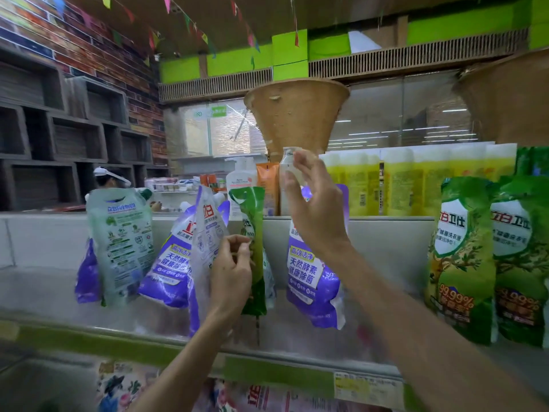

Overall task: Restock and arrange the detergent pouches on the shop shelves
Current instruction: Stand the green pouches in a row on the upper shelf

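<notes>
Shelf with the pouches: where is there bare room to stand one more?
Bare shelf lies between the middle purple pouch and two green pouches at right, and at the far left end. Around the left hand, pinching a thin green pouch, pouches crowd together.

The pale shelf (41, 292) carries a green strip (89, 340) along its front edge. Detergent pouches stand on it. Toward the left end are a pale printed pouch (121, 248) and a leaning purple pouch (169, 263). Mid-shelf stand a narrow green pouch (252, 251) and an upright purple pouch (315, 272). Two broad green pouches (460, 263) stand at the right end.
</notes>
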Action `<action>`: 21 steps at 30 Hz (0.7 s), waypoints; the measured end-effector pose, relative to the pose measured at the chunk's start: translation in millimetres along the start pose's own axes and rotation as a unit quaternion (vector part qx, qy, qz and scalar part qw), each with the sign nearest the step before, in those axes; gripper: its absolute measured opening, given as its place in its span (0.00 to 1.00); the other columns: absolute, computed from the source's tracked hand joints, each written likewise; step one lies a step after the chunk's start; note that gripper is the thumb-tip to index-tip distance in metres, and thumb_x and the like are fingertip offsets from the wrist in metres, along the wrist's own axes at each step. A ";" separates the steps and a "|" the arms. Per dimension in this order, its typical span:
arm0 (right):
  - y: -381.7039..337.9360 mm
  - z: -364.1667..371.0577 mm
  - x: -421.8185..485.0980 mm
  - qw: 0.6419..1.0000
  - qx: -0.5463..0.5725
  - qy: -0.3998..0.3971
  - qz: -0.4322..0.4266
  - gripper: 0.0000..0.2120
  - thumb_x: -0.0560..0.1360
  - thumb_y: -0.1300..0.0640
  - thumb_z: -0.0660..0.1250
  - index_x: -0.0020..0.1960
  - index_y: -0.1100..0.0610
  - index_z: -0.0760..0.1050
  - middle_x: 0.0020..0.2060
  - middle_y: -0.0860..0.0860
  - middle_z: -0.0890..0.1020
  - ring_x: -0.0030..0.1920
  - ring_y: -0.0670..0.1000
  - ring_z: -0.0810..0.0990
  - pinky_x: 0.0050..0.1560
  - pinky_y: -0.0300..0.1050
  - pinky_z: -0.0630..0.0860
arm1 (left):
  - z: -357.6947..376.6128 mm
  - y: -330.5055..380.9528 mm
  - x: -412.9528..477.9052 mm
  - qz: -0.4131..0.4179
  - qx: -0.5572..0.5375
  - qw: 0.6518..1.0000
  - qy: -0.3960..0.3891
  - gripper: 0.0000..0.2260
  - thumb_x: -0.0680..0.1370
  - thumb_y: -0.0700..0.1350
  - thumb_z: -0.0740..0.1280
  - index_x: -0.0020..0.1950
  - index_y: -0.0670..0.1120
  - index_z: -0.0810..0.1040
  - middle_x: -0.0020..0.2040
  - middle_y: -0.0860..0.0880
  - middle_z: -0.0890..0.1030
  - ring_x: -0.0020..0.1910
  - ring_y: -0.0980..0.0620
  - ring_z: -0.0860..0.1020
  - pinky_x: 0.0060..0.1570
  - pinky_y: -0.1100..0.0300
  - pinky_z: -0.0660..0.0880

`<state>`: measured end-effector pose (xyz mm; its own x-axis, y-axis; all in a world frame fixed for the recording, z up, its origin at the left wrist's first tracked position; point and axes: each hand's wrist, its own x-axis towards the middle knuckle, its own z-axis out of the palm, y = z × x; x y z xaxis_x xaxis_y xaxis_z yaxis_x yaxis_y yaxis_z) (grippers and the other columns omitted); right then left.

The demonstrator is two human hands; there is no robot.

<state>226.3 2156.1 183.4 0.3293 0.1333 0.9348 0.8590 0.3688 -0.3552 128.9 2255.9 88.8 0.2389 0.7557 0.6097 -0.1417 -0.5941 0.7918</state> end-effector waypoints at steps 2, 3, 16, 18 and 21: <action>0.5 21.4 -11.3 0.989 -0.011 -0.098 0.112 0.21 0.79 0.50 0.66 0.70 0.55 0.71 0.60 0.48 0.80 0.60 0.45 0.79 0.53 0.29 0.72 | -5.3 -3.5 -0.3 0.002 0.006 1.000 0.004 0.06 0.82 0.44 0.60 0.49 0.51 0.75 0.37 0.53 0.80 0.37 0.53 0.78 0.38 0.60 0.74; 6.3 31.1 -20.2 0.976 -0.021 -0.146 0.161 0.21 0.78 0.48 0.67 0.69 0.53 0.70 0.56 0.45 0.80 0.57 0.45 0.79 0.48 0.27 0.71 | -8.3 -5.3 -0.5 0.004 0.015 1.000 0.005 0.06 0.82 0.44 0.61 0.48 0.51 0.76 0.37 0.53 0.81 0.37 0.55 0.78 0.41 0.57 0.75; 59.4 98.2 -73.8 0.933 -0.061 -0.142 0.326 0.10 0.79 0.52 0.62 0.42 0.53 0.78 0.42 0.57 0.85 0.44 0.58 0.82 0.44 0.50 0.77 | -28.6 -4.6 -0.6 0.021 -0.037 0.997 -0.064 0.05 0.82 0.42 0.62 0.48 0.48 0.76 0.31 0.51 0.80 0.32 0.56 0.78 0.39 0.58 0.77; 54.2 86.7 -70.1 0.936 -0.033 -0.090 0.338 0.11 0.81 0.52 0.60 0.44 0.54 0.78 0.39 0.54 0.83 0.40 0.54 0.80 0.40 0.45 0.73 | -29.0 -5.5 0.6 0.028 -0.029 0.997 -0.059 0.05 0.81 0.48 0.62 0.49 0.49 0.76 0.36 0.50 0.81 0.38 0.53 0.80 0.44 0.56 0.78; 44.3 61.4 -59.8 0.937 0.009 -0.050 0.346 0.10 0.82 0.53 0.61 0.47 0.56 0.77 0.38 0.48 0.79 0.41 0.51 0.77 0.36 0.42 0.66 | -27.8 -3.4 2.3 0.001 -0.034 0.997 -0.068 0.06 0.80 0.51 0.62 0.48 0.52 0.76 0.40 0.51 0.81 0.41 0.49 0.80 0.46 0.52 0.78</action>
<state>220.5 2221.0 112.2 0.7655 0.4322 0.4767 0.4463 0.1770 -0.8772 103.3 2267.3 88.5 0.3667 0.7078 0.6038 -0.2051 -0.5716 0.7945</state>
